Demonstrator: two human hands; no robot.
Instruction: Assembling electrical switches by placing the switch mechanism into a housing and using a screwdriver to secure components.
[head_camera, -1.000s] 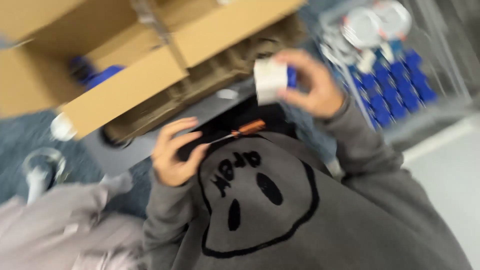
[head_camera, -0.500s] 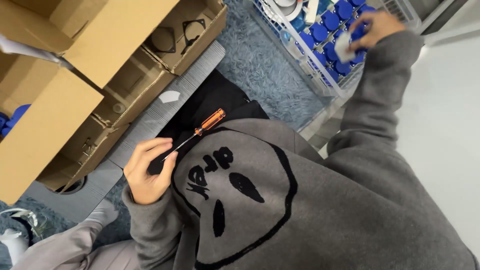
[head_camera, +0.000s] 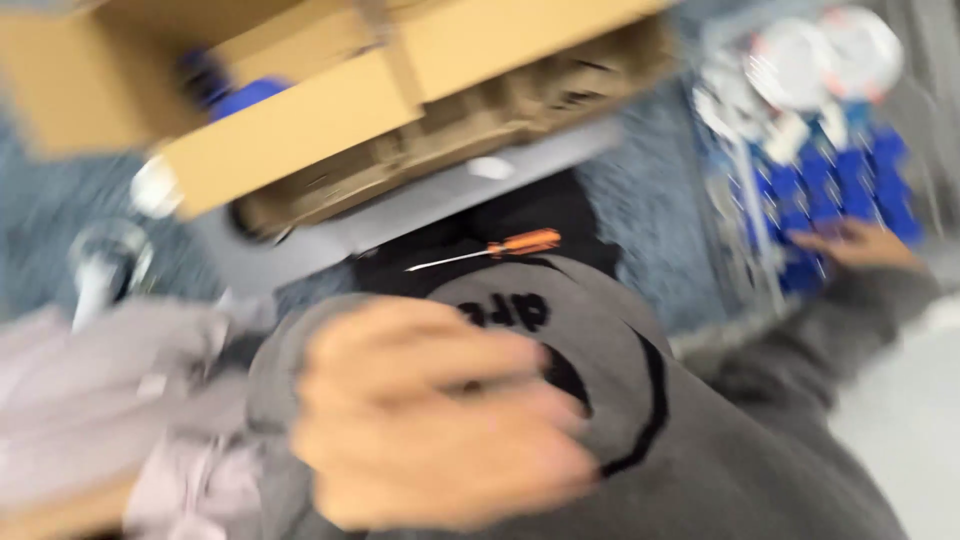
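Note:
My left hand (head_camera: 440, 420) is raised close to the camera, large and blurred, over the front of my grey sweatshirt (head_camera: 620, 400). Its fingers lie loosely stretched to the right and nothing shows in them. An orange-handled screwdriver (head_camera: 500, 248) lies loose on the black cloth over my lap, apart from both hands. My right hand (head_camera: 860, 245) reaches far right into a wire crate (head_camera: 745, 215) and rests on blue pieces (head_camera: 850, 190). Blur hides whether it grips anything.
An open cardboard box (head_camera: 300, 120) with brown moulded inserts sits ahead on a grey board (head_camera: 430, 205). White round parts (head_camera: 800, 60) lie at the back of the crate. A pale pink garment (head_camera: 100, 400) and a clear cup-like object (head_camera: 105, 255) are at left on blue carpet.
My left hand has let go of the screwdriver, which now lies on my lap, and has risen toward the camera. My right hand stays at the crate, lower among the blue pieces. The view swung left.

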